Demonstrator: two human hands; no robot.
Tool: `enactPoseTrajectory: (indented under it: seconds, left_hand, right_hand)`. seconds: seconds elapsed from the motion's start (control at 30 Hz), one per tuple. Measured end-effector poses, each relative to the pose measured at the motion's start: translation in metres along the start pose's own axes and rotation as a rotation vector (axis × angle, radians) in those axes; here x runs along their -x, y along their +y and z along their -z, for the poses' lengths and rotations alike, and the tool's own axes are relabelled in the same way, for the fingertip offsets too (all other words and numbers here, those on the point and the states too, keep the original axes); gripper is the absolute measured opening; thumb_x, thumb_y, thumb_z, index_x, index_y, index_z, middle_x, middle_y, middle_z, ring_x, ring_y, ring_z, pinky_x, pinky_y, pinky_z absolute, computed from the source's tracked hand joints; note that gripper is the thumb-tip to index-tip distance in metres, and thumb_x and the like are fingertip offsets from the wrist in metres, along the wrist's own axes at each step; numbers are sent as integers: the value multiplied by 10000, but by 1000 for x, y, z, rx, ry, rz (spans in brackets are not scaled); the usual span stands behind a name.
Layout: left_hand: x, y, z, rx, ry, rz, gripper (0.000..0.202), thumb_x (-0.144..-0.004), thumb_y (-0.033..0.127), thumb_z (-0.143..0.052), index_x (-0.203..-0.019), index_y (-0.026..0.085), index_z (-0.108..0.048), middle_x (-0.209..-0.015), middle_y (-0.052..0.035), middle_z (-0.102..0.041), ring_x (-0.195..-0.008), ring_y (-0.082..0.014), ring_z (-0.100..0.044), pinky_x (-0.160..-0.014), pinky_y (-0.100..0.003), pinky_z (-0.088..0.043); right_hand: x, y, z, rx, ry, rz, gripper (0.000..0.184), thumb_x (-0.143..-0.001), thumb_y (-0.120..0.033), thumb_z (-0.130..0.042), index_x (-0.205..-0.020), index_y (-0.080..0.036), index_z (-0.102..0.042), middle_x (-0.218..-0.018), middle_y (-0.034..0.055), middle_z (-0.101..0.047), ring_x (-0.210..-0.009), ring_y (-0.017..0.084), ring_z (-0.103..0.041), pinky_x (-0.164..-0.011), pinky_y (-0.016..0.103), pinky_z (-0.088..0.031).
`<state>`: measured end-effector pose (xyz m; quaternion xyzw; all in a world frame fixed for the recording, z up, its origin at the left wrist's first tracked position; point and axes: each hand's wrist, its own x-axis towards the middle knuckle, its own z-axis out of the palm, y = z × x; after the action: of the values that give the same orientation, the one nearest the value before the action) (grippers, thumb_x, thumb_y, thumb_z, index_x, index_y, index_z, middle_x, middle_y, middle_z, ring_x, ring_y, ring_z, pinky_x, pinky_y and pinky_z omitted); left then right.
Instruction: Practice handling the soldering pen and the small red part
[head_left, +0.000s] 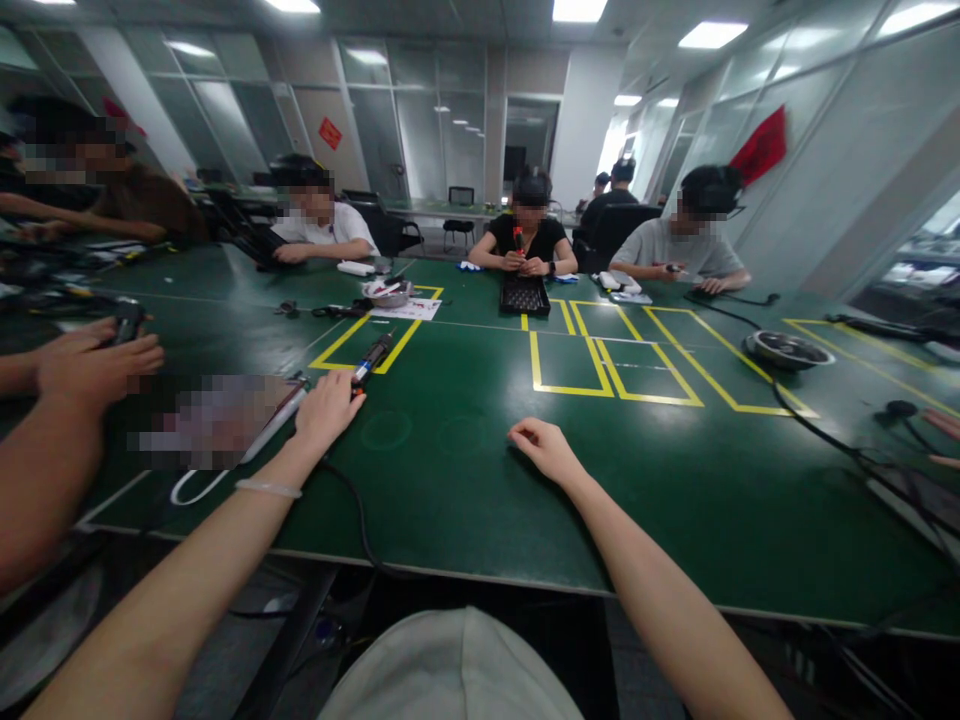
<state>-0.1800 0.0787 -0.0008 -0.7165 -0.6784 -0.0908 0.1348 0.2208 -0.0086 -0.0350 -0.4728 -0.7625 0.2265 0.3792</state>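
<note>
My left hand (328, 410) is closed around the rear of a corded electric screwdriver (373, 358). The dark tool lies across the green table (450, 480), its front end pointing away from me and to the right. A black cable runs from near that hand toward the table's front edge. Loosely curled, my right hand (545, 450) rests on the tabletop to the right, with nothing visible in its fingers. Between my two hands there is a wide gap of bare green surface.
Yellow tape rectangles (574, 390) mark the table. A metal bowl (789, 349) stands at right, a second bowl (388, 291) at far left on white paper. A co-worker's hands (97, 360) are at my left. Across sits a person (529, 235) behind a black tray (524, 296).
</note>
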Motion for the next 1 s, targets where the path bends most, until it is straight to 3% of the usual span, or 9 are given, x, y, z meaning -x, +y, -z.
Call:
enactPoseTrajectory:
  seconds: [0.13, 0.33, 0.53, 0.63, 0.73, 0.83, 0.9, 1.0]
  left_hand:
    - [3, 2, 1, -6, -9, 15, 328, -866, 393, -497, -1102, 164, -513, -1173, -135, -539, -1041, -280, -528, -813, -346, -439]
    - [1, 3, 5, 66, -18, 98, 298, -892, 398, -429, -1052, 180, -554, -1180, -118, -556, -1034, -269, -541, -775, -330, -440]
    - [-4, 12, 10, 294, 89, 186, 351, -902, 421, -402, -1098, 186, -574, -1115, -104, -622, -997, -256, -580, -800, -344, -442]
    - [-1, 46, 15, 617, 15, 121, 380, -873, 464, -456, -1111, 197, -582, -946, -51, -661, -821, -191, -617, -757, -306, -460]
    - [9, 101, 25, 1007, -276, -29, 449, -823, 508, -525, -1094, 163, -624, -849, -38, -646, -687, -140, -583, -668, -271, -468]
    - [22, 158, 36, 1256, -541, -141, 491, -831, 506, -522, -1133, 139, -647, -838, -46, -633, -673, -117, -548, -637, -254, -453]
    - [30, 186, 40, 1304, -580, -229, 475, -856, 482, -494, -1144, 138, -648, -868, -53, -638, -677, -113, -537, -631, -251, -444]
    - [42, 208, 38, 1271, -475, -339, 456, -894, 435, -446, -1220, 155, -599, -879, -42, -637, -692, -120, -539, -660, -261, -447]
  right_hand:
    - [-1, 0, -1, -1, 1, -3, 183, -880, -282, -535, -865, -177, -684, -800, 34, -679, -710, 152, -602, -660, 246, -446]
    - [-1, -1, -1, -5, 1, 0, 172, -876, -273, -542, -869, -180, -688, -795, 31, -679, -704, 153, -598, -654, 246, -441]
    - [-1, -4, 0, -2, -7, 8, 173, -875, -263, -538, -869, -178, -689, -784, 26, -672, -684, 145, -586, -653, 246, -429]
    - [-1, -4, 0, -38, -13, -4, 177, -873, -277, -540, -857, -178, -686, -780, 23, -672, -685, 143, -586, -658, 247, -434]
    - [-1, -5, 0, -130, -29, -49, 188, -871, -303, -539, -853, -175, -675, -781, 23, -678, -680, 142, -594, -656, 250, -450]
    - [-2, -5, 0, -302, -31, -122, 212, -869, -344, -541, -921, -167, -646, -791, 31, -687, -659, 135, -603, -644, 252, -475]
    - [-3, -6, 0, -408, -12, -164, 257, -878, -390, -526, -957, -165, -622, -772, 33, -688, -632, 129, -598, -600, 242, -470]
    - [-6, -7, -1, -512, -24, -204, 321, -887, -471, -496, -894, -167, -601, -733, 37, -685, -601, 122, -590, -532, 222, -440]
